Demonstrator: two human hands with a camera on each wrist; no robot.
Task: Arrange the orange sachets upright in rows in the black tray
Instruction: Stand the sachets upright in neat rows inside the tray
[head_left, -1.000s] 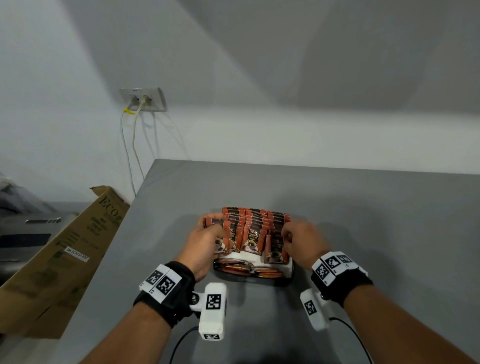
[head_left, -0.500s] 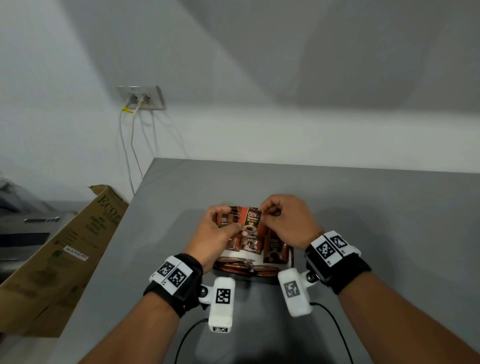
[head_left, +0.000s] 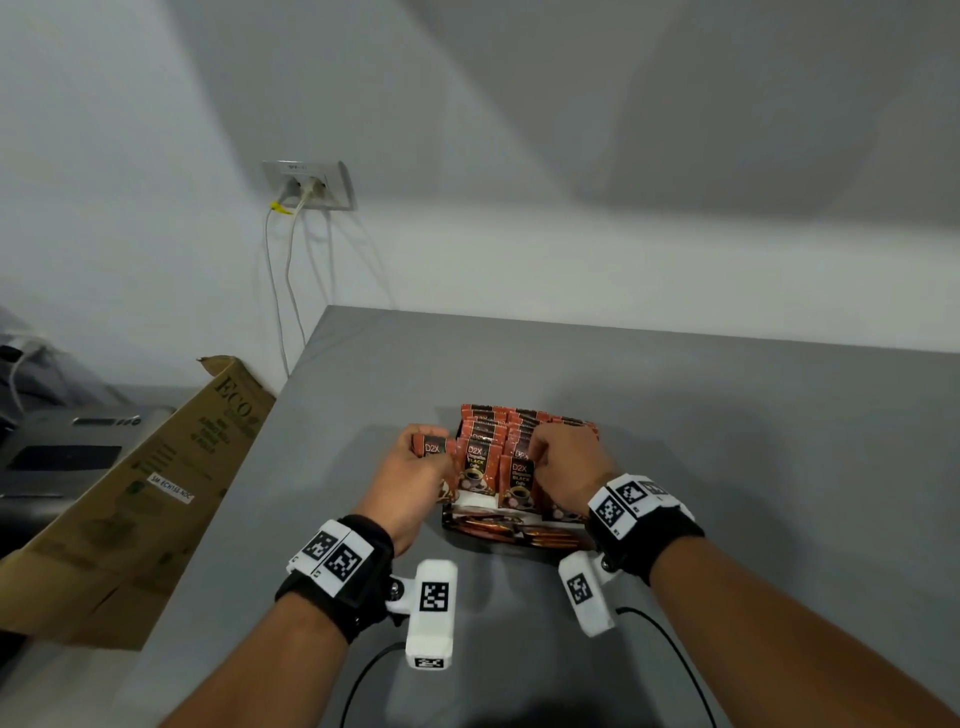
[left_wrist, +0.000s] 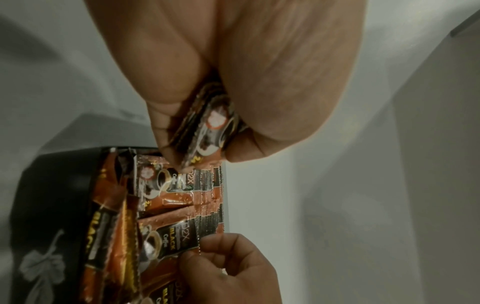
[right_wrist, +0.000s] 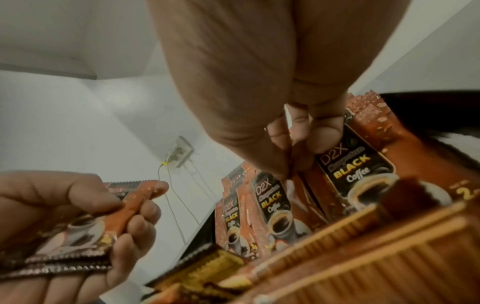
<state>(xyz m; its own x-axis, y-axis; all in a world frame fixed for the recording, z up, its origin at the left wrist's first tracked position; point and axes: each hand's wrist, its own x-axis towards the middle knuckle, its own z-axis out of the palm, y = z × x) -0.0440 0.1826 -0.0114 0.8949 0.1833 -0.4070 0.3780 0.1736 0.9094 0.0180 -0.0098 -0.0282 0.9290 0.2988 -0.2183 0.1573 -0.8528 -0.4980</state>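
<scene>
Orange "D2X Black Coffee" sachets (head_left: 493, 441) stand upright in rows in the black tray (head_left: 511, 540) on the grey table. My left hand (head_left: 431, 453) grips a small stack of spare sachets (left_wrist: 207, 127) just left of the tray; the same stack (right_wrist: 85, 222) shows in the right wrist view. My right hand (head_left: 535, 462) reaches into the front right row, thumb and fingers (right_wrist: 291, 152) pinching the top edge of a front sachet (head_left: 519, 480). The left wrist view shows those fingers (left_wrist: 221, 253) on that sachet's edge (left_wrist: 179, 240), beside the tray wall (left_wrist: 52, 195).
A brown cardboard box (head_left: 130, 499) leans against the table's left edge. A wall socket with white cables (head_left: 306, 184) sits behind the table's left corner. Bare grey tabletop (head_left: 753, 441) stretches right of and behind the tray. Black wrist-camera cables (head_left: 670, 654) trail near the front.
Half a second ago both hands held a sachet raised over the tray. The right hand has now come down into the front row, and the left hand has drawn left with its stack.
</scene>
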